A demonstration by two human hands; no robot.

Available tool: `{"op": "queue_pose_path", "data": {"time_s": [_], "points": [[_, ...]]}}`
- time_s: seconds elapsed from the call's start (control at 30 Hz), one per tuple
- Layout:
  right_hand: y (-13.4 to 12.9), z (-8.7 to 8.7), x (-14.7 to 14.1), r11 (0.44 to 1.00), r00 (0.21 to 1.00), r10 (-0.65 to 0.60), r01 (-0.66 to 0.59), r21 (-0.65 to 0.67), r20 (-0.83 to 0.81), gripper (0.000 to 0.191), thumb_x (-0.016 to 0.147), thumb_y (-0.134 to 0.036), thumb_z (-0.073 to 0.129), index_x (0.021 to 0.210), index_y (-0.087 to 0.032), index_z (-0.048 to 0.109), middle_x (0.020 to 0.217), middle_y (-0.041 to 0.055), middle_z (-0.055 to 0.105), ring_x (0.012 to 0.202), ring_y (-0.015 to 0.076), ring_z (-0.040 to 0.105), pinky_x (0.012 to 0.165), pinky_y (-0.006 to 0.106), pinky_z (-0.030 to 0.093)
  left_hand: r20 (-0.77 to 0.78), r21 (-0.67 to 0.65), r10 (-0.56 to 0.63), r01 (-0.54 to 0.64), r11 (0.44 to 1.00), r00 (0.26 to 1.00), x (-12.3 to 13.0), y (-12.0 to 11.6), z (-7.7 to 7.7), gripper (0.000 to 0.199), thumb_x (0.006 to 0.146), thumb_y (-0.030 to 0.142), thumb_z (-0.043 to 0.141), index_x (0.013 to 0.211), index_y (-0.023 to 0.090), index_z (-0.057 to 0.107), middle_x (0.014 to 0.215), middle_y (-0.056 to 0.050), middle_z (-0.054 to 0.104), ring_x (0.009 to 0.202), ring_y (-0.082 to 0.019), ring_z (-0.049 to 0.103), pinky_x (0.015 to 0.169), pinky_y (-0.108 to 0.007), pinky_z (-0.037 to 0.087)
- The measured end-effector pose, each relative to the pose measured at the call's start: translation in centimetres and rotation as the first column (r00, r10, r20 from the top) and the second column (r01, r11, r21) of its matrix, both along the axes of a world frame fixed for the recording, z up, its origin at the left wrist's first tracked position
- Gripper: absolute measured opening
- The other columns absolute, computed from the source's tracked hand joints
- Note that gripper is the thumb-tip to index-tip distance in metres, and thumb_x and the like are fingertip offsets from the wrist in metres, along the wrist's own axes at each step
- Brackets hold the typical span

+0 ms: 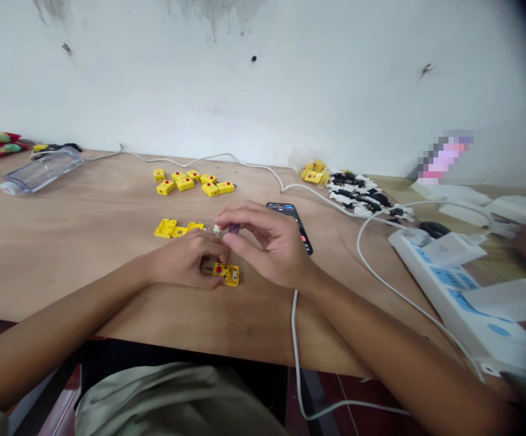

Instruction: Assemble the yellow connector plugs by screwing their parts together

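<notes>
Low over the wooden table, my left hand (187, 257) is closed on a small yellow housing (232, 275) with a red dot, which lies on the tabletop. Above it my right hand (267, 242) pinches a small purple piece (234, 228) between thumb and fingers. Just behind my left hand lie open yellow housing parts (166, 228), and small white bits (216, 230) sit by my right fingertips. Farther back is a group of several yellow blocks (184, 183) with red dots.
A phone (302, 233) lies behind my right hand. White cables cross the table (40, 242) to a power strip (462, 290) at right. Black and white parts (358, 194) and bagged yellow pieces (316, 173) are at back right, a clear container (45, 171) at left.
</notes>
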State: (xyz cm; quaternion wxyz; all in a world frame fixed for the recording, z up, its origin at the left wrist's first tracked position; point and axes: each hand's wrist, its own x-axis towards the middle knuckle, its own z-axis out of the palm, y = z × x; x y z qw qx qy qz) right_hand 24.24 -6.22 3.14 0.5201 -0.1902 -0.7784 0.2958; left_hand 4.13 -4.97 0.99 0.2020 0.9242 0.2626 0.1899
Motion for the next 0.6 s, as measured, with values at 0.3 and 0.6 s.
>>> {"op": "queue_pose_path", "data": {"time_s": [0.3, 0.6], "points": [[0.09, -0.38, 0.10, 0.997, 1.000, 0.007, -0.008, -0.079, -0.005, 0.034, 0.098, -0.022, 0.053, 0.130, -0.025, 0.065, 0.113, 0.0058, 0.073, 0.097, 0.0148, 0.071, 0.085, 0.031, 0.061, -0.018, -0.009, 0.023, -0.024, 1.000, 1.000, 0.03, -0.14, 0.21, 0.011, 0.073, 0.020, 0.066, 0.083, 0.019, 0.070, 0.072, -0.001, 0.061, 0.071, -0.016, 0.056, 0.064, -0.027, 0.044], [0.19, 0.22, 0.05, 0.998, 0.997, -0.055, 0.053, -0.028, -0.049, 0.020, 0.085, -0.023, 0.074, 0.105, -0.022, 0.075, 0.092, 0.0028, 0.071, 0.083, 0.0135, 0.068, 0.077, 0.029, 0.060, 0.024, -0.009, -0.013, 0.013, 1.000, 1.000, 0.03, 0.03, 0.07, 0.012, 0.073, 0.019, 0.068, 0.084, 0.017, 0.070, 0.074, -0.001, 0.062, 0.068, -0.014, 0.056, 0.064, -0.026, 0.044]]}}
